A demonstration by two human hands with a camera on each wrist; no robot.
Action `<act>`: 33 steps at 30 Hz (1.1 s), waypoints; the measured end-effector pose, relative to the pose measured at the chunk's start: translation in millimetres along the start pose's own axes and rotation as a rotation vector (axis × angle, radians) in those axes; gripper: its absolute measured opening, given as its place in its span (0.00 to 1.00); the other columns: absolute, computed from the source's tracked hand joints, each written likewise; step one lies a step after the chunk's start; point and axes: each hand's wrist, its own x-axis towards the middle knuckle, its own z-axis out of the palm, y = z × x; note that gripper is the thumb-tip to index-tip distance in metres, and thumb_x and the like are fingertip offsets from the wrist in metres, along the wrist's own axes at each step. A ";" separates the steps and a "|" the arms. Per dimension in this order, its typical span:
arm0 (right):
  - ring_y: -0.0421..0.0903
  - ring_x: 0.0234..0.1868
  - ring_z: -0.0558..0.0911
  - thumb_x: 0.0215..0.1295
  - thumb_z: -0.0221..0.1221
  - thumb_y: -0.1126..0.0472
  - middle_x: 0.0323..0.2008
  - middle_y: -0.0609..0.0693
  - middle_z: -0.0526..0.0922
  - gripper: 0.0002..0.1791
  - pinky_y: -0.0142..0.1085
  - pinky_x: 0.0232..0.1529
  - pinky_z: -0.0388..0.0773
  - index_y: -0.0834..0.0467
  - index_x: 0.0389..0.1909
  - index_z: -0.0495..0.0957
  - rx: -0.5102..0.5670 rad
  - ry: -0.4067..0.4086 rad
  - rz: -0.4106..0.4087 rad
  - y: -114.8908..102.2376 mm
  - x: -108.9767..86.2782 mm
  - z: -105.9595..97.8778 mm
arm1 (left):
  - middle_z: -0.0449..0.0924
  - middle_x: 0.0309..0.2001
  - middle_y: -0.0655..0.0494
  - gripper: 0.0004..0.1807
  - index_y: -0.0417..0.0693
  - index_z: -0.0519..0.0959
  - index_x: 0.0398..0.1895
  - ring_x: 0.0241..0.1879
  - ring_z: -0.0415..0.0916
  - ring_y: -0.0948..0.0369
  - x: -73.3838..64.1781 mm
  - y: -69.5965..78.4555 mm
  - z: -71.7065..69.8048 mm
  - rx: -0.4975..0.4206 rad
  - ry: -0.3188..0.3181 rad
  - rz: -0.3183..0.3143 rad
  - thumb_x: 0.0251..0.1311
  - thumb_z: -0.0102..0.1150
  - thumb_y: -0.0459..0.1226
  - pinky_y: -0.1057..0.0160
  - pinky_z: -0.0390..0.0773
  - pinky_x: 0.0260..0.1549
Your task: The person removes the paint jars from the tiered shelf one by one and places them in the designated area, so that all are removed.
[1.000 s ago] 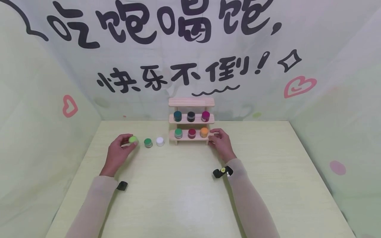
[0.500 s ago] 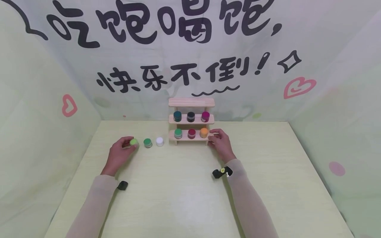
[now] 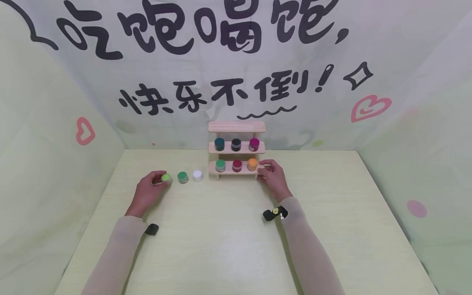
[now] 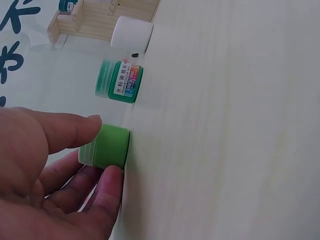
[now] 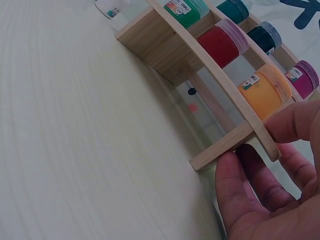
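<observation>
My left hand (image 3: 146,190) pinches a light green paint jar (image 4: 113,146) between thumb and fingers, at the left end of a short row. Beside that jar stand a darker green paint jar (image 3: 182,177) and a white jar (image 3: 197,175). At the back, a three-tier wooden display shelf (image 3: 237,126) carries several jars. My right hand (image 3: 275,180) grips the right end of its lowest tier, thumb near the orange jar (image 5: 263,93), fingers under the board against the leg. Also on that tier are a red jar (image 3: 237,165) and a green jar (image 3: 220,165).
On the middle tier sit a teal jar (image 3: 219,144), a dark jar (image 3: 236,144) and a magenta jar (image 3: 254,144). A cloth backdrop (image 3: 177,135) with black writing rises behind the pale wooden table (image 3: 221,241), and cloth walls flank both sides.
My left hand and the light green jar have shifted slightly towards me and to the right, closer to the darker green jar. The right hand stays at the shelf.
</observation>
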 end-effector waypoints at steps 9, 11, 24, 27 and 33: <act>0.50 0.47 0.82 0.69 0.59 0.66 0.42 0.53 0.76 0.16 0.41 0.54 0.84 0.55 0.56 0.76 0.007 0.000 0.006 -0.2 -0.5 -0.4 | 0.73 0.66 0.42 0.34 0.48 0.67 0.73 0.67 0.70 0.43 -0.5 5.3 -0.6 0.005 -0.001 -0.023 0.68 0.63 0.48 0.42 0.72 0.63; 0.49 0.46 0.81 0.69 0.59 0.66 0.42 0.53 0.76 0.16 0.41 0.54 0.84 0.55 0.56 0.76 0.006 -0.001 0.008 -0.1 -0.4 -0.4 | 0.73 0.66 0.42 0.34 0.49 0.67 0.72 0.66 0.71 0.44 -1.1 6.9 -0.9 0.000 0.009 -0.023 0.67 0.64 0.48 0.43 0.72 0.63; 0.49 0.45 0.80 0.70 0.60 0.64 0.41 0.54 0.77 0.15 0.43 0.55 0.84 0.53 0.56 0.76 -0.018 0.001 0.002 -1.1 1.5 -2.0 | 0.74 0.67 0.51 0.33 0.51 0.70 0.69 0.67 0.70 0.51 -1.0 30.0 -6.1 -0.070 0.157 0.023 0.66 0.63 0.55 0.48 0.74 0.64; 0.49 0.45 0.80 0.69 0.60 0.64 0.41 0.54 0.77 0.15 0.41 0.54 0.84 0.53 0.56 0.76 -0.021 0.004 0.006 -1.9 0.7 -2.2 | 0.75 0.65 0.52 0.33 0.53 0.71 0.68 0.65 0.71 0.52 -1.0 38.4 -4.6 -0.085 0.183 0.043 0.65 0.63 0.56 0.50 0.74 0.63; 0.48 0.46 0.81 0.69 0.60 0.64 0.43 0.54 0.77 0.16 0.39 0.52 0.85 0.52 0.56 0.77 -0.026 0.004 0.022 -2.1 0.8 -2.6 | 0.75 0.64 0.51 0.31 0.53 0.72 0.67 0.65 0.71 0.51 -0.1 56.6 2.1 -0.112 0.190 0.088 0.66 0.63 0.55 0.50 0.74 0.63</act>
